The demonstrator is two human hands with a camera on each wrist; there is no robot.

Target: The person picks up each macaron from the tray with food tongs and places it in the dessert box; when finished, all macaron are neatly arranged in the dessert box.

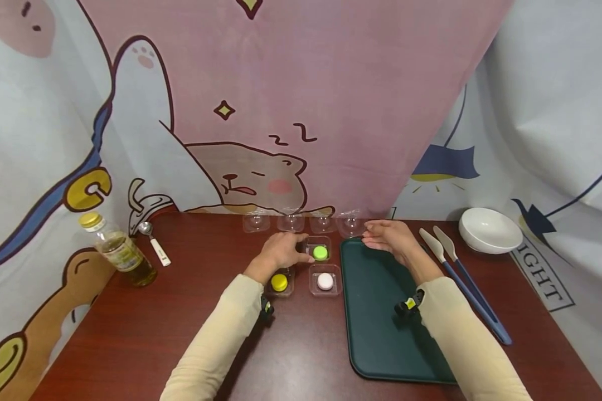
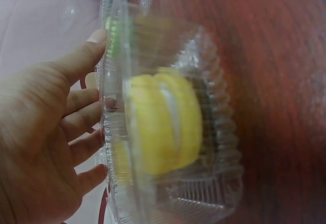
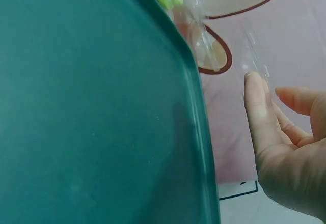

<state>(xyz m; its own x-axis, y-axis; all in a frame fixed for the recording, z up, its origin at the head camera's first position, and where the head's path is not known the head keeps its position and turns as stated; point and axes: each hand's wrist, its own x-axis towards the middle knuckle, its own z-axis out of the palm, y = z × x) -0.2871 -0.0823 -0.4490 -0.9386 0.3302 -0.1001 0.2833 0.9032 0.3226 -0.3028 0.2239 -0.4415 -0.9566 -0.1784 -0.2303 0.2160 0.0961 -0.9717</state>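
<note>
In the head view, my left hand (image 1: 280,252) hovers over the back left of a group of clear plastic boxes, thumb and fingers spread apart. Close by it are a yellow macaron (image 1: 279,282) and a green macaron (image 1: 320,253), each in its own box; a pale pink macaron (image 1: 325,281) sits in the front right one. What lies under my left hand is hidden. My right hand (image 1: 392,238) reaches past the tray's back edge, its fingertips right at a clear domed lid (image 1: 351,224). Thumb and forefinger stand apart in the right wrist view.
More clear lids (image 1: 291,221) line the table's back edge. A dark green tray (image 1: 381,334) lies under my right forearm. Two blue-handled knives (image 1: 474,298) and a white bowl (image 1: 490,229) are at right. An oil bottle (image 1: 122,256) and a scoop (image 1: 155,245) stand at left.
</note>
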